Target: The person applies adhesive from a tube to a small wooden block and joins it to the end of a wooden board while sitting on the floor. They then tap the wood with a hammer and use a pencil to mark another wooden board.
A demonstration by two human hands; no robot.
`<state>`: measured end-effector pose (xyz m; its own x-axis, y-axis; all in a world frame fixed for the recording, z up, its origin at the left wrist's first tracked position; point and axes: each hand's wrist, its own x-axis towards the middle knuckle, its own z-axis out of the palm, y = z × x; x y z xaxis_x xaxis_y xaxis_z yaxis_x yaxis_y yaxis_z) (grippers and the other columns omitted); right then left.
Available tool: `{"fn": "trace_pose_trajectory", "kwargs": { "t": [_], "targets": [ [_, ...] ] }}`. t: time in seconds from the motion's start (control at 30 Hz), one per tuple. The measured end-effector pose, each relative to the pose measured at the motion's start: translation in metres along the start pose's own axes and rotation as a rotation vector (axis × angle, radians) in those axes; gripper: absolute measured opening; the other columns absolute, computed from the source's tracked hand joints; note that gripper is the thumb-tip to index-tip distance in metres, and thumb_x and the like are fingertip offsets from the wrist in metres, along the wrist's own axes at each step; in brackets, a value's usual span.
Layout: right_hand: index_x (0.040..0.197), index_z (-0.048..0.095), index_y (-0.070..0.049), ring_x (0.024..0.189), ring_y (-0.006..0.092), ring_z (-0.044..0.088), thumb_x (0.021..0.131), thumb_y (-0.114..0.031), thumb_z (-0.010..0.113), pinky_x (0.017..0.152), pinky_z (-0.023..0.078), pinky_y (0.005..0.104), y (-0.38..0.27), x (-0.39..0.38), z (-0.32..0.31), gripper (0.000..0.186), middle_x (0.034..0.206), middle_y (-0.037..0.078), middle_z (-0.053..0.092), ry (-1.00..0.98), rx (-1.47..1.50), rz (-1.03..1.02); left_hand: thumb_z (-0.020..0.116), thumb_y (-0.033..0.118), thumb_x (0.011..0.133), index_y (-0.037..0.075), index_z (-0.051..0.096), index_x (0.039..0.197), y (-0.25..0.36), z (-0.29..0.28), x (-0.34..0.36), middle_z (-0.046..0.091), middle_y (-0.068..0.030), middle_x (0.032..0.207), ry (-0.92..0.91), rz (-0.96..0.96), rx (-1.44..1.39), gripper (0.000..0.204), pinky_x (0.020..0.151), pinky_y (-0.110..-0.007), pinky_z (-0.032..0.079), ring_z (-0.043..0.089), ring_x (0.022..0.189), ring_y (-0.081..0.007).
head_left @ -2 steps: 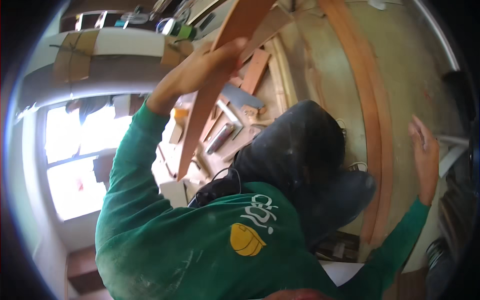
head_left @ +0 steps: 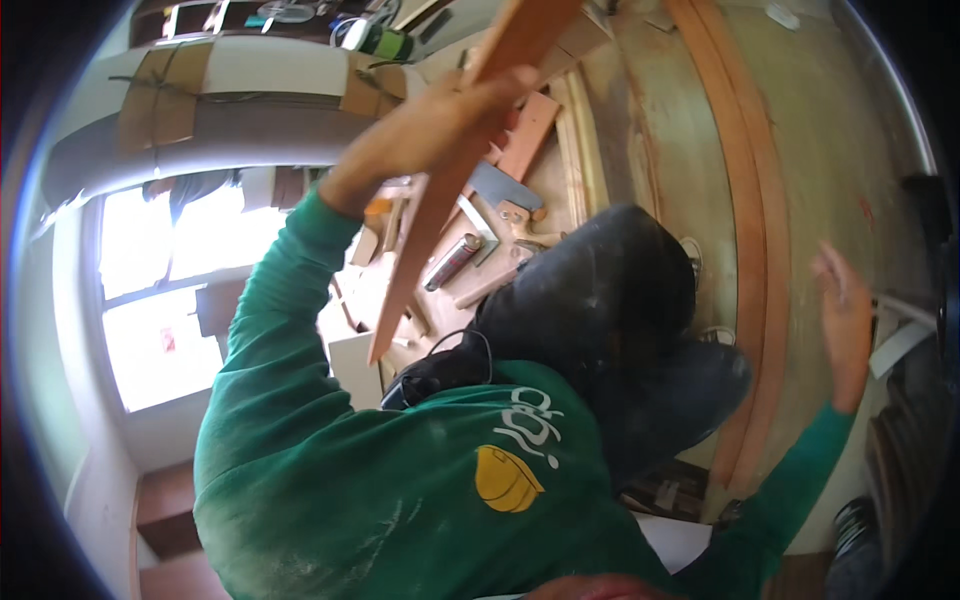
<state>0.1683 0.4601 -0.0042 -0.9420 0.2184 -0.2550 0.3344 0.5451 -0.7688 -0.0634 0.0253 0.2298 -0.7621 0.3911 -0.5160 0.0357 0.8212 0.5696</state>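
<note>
My left hand [head_left: 455, 125] is closed round a long reddish-brown wooden board [head_left: 428, 230], which it holds up at a slant. The board's top end runs out of the picture, and its lower end narrows to a point near my side. Off to the right, my right hand [head_left: 842, 295] is stretched out with nothing visible in it, its fingers pointing away from me. Two long reddish boards [head_left: 750, 230] lie side by side on the floor between that hand and my bent knees [head_left: 610, 270].
Beyond my left knee lie a handsaw [head_left: 503, 190], a metal square [head_left: 480, 228], a cylindrical can [head_left: 453, 262], a short reddish board [head_left: 528, 135] and pale timber strips [head_left: 580, 150]. A big roll tied with cardboard [head_left: 165, 105] spans the far left. A pale bracket-like piece [head_left: 900, 347] stands at right.
The view has shifted slightly, moving most of the scene to the right in the picture. My left hand still grips the board, which has moved a little rightward and upward.
</note>
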Motion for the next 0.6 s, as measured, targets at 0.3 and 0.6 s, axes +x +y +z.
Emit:
{"fn": "trace_pose_trajectory", "kwargs": {
  "t": [0.3,0.6],
  "targets": [
    [0.134,0.068,0.011,0.106,0.0259,0.073,0.114,-0.031,0.062,0.1,0.056,0.037,-0.182,-0.033,-0.04,0.047,0.117,0.022,0.077,0.13,0.634,-0.204,0.058,0.071,0.106,-0.001,0.069,0.136,0.053,-0.001,-0.061,0.076,-0.0227,0.105,-0.059,-0.267,-0.153,0.079,0.09,-0.046,0.055,0.073,0.1,-0.033],
    [0.135,0.067,-0.001,0.109,0.0234,0.069,0.111,-0.042,0.062,0.092,0.061,0.041,-0.526,-0.039,-0.267,0.047,0.114,0.014,0.071,0.445,0.654,-1.366,0.071,0.05,0.104,0.009,0.059,0.154,0.068,-0.041,-0.179,0.074,-0.027,0.113,0.261,-0.046,-0.308,0.066,0.097,-0.054,0.054,0.071,0.111,-0.0474]
  ]
}}
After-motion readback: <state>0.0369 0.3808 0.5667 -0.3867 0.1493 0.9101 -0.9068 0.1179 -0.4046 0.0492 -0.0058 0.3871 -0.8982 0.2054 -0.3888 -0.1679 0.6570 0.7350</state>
